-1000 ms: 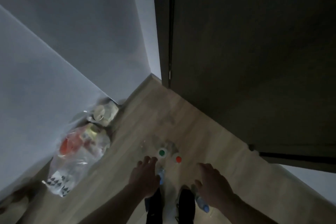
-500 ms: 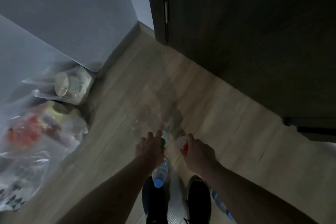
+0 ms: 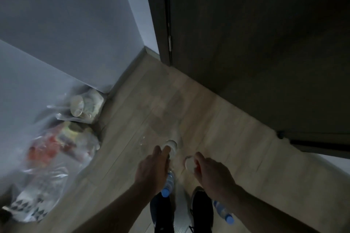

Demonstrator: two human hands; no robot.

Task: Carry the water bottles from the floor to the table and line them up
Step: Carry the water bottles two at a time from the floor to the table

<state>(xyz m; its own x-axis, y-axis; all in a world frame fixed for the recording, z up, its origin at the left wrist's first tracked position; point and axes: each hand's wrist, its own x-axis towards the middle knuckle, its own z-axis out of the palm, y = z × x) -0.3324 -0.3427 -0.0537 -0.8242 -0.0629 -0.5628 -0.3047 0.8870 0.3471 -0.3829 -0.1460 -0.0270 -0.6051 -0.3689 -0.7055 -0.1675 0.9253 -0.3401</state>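
Observation:
Two clear water bottles stand upright on the wooden floor, seen from above. My left hand (image 3: 153,172) pinches the top of the left bottle (image 3: 172,145) with thumb and fingers. My right hand (image 3: 212,174) curls its fingers round the top of the right bottle (image 3: 188,163), where a bit of red shows. A blue-capped bottle (image 3: 167,185) lies partly hidden under my left hand, in front of my left shoe. Another blue-capped bottle (image 3: 223,212) lies beside my right shoe. The image is dim and the bottle bodies are hard to make out.
Clear plastic bags of rubbish (image 3: 56,147) with cups (image 3: 77,107) sit against the grey wall at the left. A dark door (image 3: 255,43) closes off the right and back. My shoes (image 3: 200,208) stand at the bottom edge. No table is in view.
Both hands have come down onto the tops of the two upright bottles and closed on them. The green and red cap marks are now mostly covered. The view swung down, then lifted a little.

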